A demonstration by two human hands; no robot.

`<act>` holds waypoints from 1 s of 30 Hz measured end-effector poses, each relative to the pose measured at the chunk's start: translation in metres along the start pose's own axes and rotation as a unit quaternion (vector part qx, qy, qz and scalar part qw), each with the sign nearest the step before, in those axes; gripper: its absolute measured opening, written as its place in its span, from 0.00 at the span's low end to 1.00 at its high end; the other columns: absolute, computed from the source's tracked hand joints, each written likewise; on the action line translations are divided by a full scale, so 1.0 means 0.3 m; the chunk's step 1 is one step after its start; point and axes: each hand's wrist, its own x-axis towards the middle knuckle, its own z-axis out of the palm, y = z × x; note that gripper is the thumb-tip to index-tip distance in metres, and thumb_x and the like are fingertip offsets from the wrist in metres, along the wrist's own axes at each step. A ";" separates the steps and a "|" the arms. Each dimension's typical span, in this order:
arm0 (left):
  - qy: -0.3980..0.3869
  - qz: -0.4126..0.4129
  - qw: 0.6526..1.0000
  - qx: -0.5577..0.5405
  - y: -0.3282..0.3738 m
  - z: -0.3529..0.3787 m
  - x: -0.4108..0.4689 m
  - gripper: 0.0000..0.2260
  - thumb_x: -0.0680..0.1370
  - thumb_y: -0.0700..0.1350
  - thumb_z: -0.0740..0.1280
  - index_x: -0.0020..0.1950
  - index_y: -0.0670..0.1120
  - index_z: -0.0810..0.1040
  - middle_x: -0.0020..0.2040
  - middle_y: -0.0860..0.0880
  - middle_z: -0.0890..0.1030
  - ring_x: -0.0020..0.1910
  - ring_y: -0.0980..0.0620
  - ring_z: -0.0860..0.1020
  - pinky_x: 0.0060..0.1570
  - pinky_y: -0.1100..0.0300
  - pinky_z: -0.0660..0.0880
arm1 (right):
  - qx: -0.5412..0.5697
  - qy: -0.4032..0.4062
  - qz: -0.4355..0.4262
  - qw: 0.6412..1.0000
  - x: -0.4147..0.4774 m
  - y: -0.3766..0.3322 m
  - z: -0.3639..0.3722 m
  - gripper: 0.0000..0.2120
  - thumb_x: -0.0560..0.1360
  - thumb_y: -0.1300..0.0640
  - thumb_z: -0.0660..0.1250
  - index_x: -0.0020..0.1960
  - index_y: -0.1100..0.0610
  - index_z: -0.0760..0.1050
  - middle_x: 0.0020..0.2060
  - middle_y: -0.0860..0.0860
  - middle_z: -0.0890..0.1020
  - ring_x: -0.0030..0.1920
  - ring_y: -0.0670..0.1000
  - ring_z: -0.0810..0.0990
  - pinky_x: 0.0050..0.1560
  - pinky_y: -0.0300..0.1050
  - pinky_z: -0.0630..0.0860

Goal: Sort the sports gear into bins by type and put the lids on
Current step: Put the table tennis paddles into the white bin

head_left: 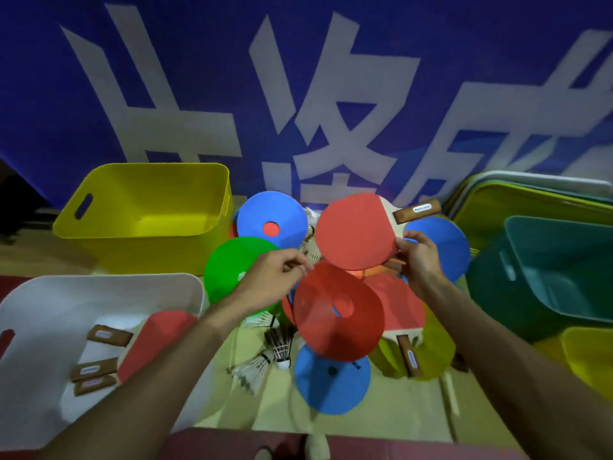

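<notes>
From the head view, the right hand (419,257) grasped the red paddle (356,230) by the edge of its blade, thumb on the face and fingers curled behind, the handle pointing away from the person; the paddle was raised above the pile in the middle, seemingly lifted clear so that it could go with its own kind. The left hand (275,277) reached in from the other side, its fingertips drawn together at the upper rim of the red cone (338,310); whether they pinched that rim or only touched it could not be told; the likely purpose was to steady or part the pile. The white bin (99,277) lay at the near left with several paddles (156,343) in it, so the held one probably belonged there. The yellow bin (149,207) at the far left and the teal bin (491,293) at the right showed nothing inside as far as could be seen, presumably kept for the cones and the shuttlecocks (258,366); a blue cone (272,217), a green cone (232,270) and a second paddle (401,303), partly under the red cone, lay in the pile. The lids (530,194) leaned stacked at the far right, off every bin; the sorting looked well short of done.
</notes>
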 end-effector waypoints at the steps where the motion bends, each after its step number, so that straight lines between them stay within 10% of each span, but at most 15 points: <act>1: -0.010 0.006 1.000 -0.007 0.002 0.015 -0.008 0.15 0.76 0.36 0.65 0.40 0.56 0.78 0.37 0.53 0.82 0.43 0.46 0.82 0.48 0.54 0.76 | 0.008 0.024 -0.002 1.000 -0.026 -0.001 -0.023 0.08 0.77 0.68 0.59 0.47 0.55 0.69 0.32 0.55 0.73 0.32 0.53 0.75 0.26 0.44 0.79; 5: -0.061 0.025 0.997 -0.032 0.014 0.078 -0.022 0.11 0.77 0.36 0.64 0.42 0.52 0.79 0.37 0.54 0.81 0.40 0.54 0.80 0.45 0.61 0.74 | 0.019 0.115 -0.021 0.993 -0.103 0.004 -0.127 0.11 0.76 0.68 0.59 0.44 0.51 0.67 0.28 0.54 0.72 0.22 0.52 0.72 0.24 0.41 0.71; 13: -0.184 0.016 0.982 -0.031 0.080 0.287 -0.034 0.11 0.77 0.36 0.62 0.42 0.50 0.78 0.38 0.51 0.80 0.38 0.55 0.79 0.45 0.60 0.77 | 0.015 0.202 -0.047 0.978 -0.135 -0.033 -0.334 0.12 0.75 0.68 0.60 0.43 0.52 0.68 0.36 0.55 0.74 0.34 0.53 0.74 0.31 0.46 0.74; 17: -0.247 -0.022 0.969 -0.009 0.112 0.421 -0.014 0.08 0.79 0.38 0.61 0.45 0.49 0.78 0.39 0.53 0.81 0.41 0.52 0.81 0.48 0.54 0.78 | -0.025 0.183 -0.046 0.982 -0.094 -0.047 -0.419 0.09 0.74 0.68 0.60 0.45 0.54 0.70 0.36 0.57 0.76 0.33 0.55 0.75 0.32 0.48 0.75; 25: -0.218 -0.173 0.960 0.022 0.167 0.759 0.032 0.10 0.79 0.38 0.59 0.49 0.40 0.81 0.41 0.46 0.81 0.36 0.52 0.79 0.26 0.72 0.69 | -0.128 0.050 -0.028 0.990 0.060 -0.091 -0.565 0.08 0.74 0.68 0.61 0.48 0.57 0.72 0.31 0.56 0.74 0.30 0.54 0.73 0.32 0.47 0.74; 30: -0.160 -0.255 0.948 0.103 0.132 0.922 -0.003 0.11 0.75 0.43 0.62 0.51 0.41 0.81 0.52 0.42 0.83 0.53 0.44 0.80 0.49 0.56 0.74 | -0.186 -0.014 -0.015 0.982 0.147 -0.057 -0.603 0.08 0.74 0.66 0.62 0.50 0.57 0.73 0.34 0.57 0.76 0.34 0.55 0.75 0.35 0.51 0.75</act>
